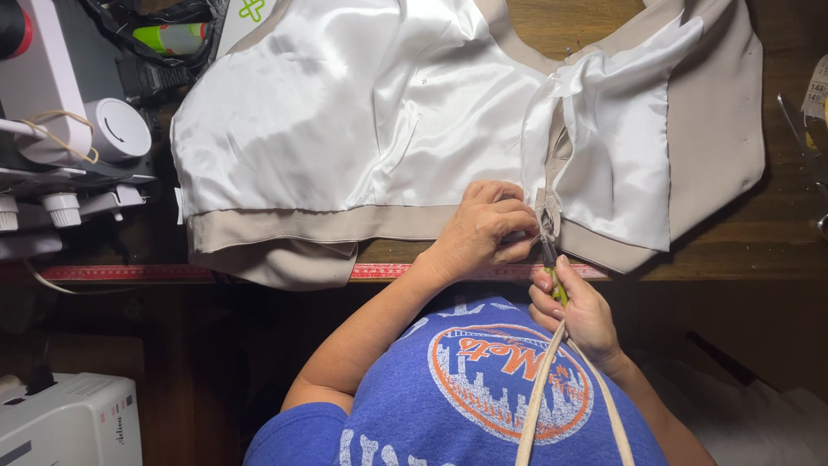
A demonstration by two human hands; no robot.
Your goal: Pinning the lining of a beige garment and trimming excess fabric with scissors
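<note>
Seen from above: a beige garment [716, 129] lined with glossy white satin, spread inside out across a dark wooden table [742, 250]. Lining creased and shiny, bordered along the near hem by a band of matte beige cloth, with one flap folded under at the left corner. A side seam gaping open at right of centre, raw beige edges bunched at the hem.

Left hand [483, 229] pressed down on the hem just beside that seam, fingers curled tight and pinching the cloth. Right hand [582, 315] just below it at the table edge, closed around a small green-handled tool [556, 285], dark tip touching the bunched seam.

A red measuring strip [129, 273] along the table's front edge. At far left, a white sewing machine [60, 103]; behind it a green and white tube [172, 37] among black cords. A small pale printed label [815, 86] at the right edge. A white boxy machine [69, 423] at bottom left.
</note>
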